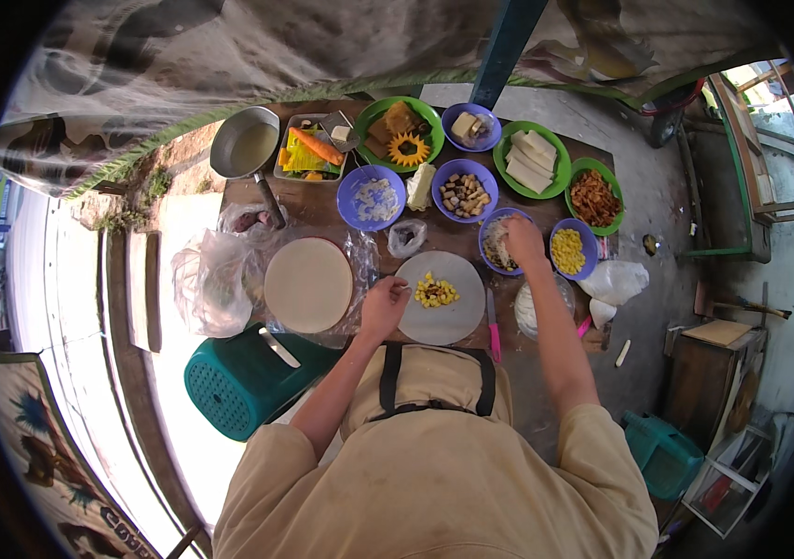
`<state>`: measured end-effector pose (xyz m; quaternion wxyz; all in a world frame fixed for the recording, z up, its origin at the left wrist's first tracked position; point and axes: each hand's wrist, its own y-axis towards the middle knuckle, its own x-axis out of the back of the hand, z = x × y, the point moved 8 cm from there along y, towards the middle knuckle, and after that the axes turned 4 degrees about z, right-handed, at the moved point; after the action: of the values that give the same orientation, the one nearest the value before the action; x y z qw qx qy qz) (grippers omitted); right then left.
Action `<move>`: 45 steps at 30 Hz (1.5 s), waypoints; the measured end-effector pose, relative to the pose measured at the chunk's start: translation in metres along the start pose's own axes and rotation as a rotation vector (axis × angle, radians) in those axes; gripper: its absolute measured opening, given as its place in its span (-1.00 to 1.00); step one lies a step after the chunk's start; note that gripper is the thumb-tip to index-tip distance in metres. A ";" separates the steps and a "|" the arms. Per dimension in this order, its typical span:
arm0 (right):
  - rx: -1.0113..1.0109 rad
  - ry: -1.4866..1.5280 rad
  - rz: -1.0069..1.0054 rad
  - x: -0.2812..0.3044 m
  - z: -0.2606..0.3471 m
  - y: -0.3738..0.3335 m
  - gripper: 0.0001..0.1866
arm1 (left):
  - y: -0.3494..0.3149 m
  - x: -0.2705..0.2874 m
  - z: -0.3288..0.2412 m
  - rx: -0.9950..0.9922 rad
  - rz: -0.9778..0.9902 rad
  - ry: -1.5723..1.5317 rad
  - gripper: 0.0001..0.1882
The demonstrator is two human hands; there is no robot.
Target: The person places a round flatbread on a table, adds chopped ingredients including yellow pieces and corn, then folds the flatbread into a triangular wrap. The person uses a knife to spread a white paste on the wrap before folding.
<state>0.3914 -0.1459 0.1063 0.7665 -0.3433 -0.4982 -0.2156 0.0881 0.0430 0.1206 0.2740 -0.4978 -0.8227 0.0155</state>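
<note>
A thin, greyish round sheet (420, 321) lies before me, with a small heap of yellow cubes and a few dark bits (436, 293) on it. At the sheet's left edge is my left hand (386, 306), its fingers drawn together in a pinch; whatever is between them is too small to name. My right hand (522, 242) reaches into a purple bowl (485, 250) of whitish shreds, fingertips closed among the food and partly hidden. Right of that bowl stands a purple bowl of yellow cubes (567, 251). A pink-handled knife (495, 340) lies right of the sheet.
A stack of pale round sheets (308, 284) lies on plastic at left, near a saucepan (246, 144). Bowls of brown cubes (465, 195), white slices (531, 168) and reddish-brown shreds (594, 197) line the far side. A green plastic stool (238, 382) is left of me.
</note>
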 end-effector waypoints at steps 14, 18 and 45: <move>-0.110 0.653 -0.182 0.017 -0.042 -0.013 -0.75 | 0.003 -0.007 0.008 -0.016 0.037 0.013 -0.74; -0.112 0.971 0.057 -0.010 -0.003 -0.046 -0.76 | 0.002 -0.007 0.011 -0.010 0.039 0.015 -0.74; 0.092 0.267 -0.083 -0.059 0.131 -0.107 -0.86 | 0.003 -0.048 -0.028 -0.345 0.034 0.427 -0.78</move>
<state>0.2146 -0.1216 0.1210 0.8313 -0.2551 -0.4148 -0.2678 0.1208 -0.0019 0.1231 0.3522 -0.5426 -0.7285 -0.2256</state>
